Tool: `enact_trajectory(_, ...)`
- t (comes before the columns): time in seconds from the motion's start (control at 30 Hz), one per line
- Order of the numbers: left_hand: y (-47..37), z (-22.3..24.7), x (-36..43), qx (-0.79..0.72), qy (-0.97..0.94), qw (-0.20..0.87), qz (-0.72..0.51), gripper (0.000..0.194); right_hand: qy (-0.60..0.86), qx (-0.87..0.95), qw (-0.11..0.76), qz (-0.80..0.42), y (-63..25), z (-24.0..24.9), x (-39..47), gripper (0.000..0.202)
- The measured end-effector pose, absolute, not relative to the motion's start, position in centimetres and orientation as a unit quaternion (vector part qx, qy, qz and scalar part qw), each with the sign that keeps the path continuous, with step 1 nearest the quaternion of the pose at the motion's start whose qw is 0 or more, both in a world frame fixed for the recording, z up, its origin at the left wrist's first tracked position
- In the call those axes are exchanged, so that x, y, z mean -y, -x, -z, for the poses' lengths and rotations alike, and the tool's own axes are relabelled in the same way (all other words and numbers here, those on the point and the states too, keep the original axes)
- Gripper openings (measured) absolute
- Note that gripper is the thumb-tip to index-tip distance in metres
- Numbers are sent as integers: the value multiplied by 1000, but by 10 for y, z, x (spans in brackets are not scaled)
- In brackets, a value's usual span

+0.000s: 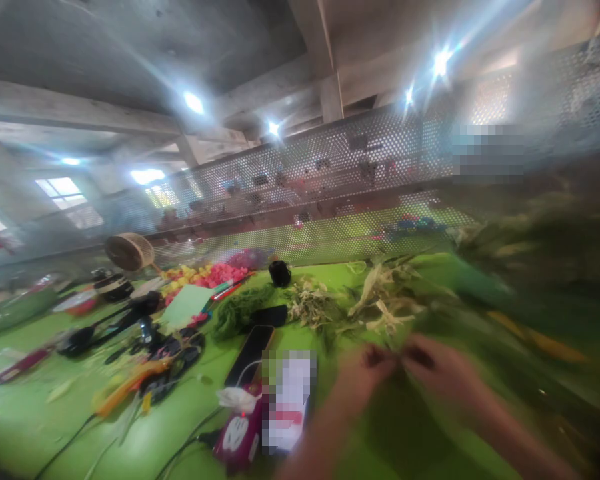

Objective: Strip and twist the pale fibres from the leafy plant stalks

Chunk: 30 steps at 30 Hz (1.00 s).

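My left hand (pixel 367 373) and my right hand (pixel 437 363) meet over the green table, fingers pinched together. A pale, thin-petalled artificial flower (pixel 389 317) rises just above the fingertips. Its lower end runs down between them, though motion blur hides the exact grip. Behind it lies a long cream-coloured flower or husk-like piece (pixel 373 290). Further left is a heap of small cream flowers (pixel 313 303), beside a bunch of green foliage (pixel 243 310).
Left of my hands lie a lit phone (pixel 293 400), a dark phone (pixel 250 353) and a magenta power strip (pixel 239 437). An orange glue gun (pixel 133 383) trails a cord. Pink and yellow flowers (pixel 225 275) sit near the perforated partition (pixel 320 230). Blurred greenery fills the right.
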State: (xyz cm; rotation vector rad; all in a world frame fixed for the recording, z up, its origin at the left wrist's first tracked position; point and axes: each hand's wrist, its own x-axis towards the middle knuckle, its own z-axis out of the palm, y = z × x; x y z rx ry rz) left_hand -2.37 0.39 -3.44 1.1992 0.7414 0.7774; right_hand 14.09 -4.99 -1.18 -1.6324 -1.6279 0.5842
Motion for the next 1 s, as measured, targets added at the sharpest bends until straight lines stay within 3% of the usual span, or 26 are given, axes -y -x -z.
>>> enact_trajectory(0.2, 24, 33, -4, -336, -542, 684, -354, 32, 636, 629, 394, -211, -139, 14, 51, 14)
enact_trajectory(0.43, 21, 42, -9, -348, -522, 680, -380, 41, 597, 602, 443, -291, -133, 12, 49, 13)
enact_trajectory(1.0, 24, 34, -8, -348, -555, 650, -386, 39, 599, 639, 405, -262, -138, 13, 49, 6)
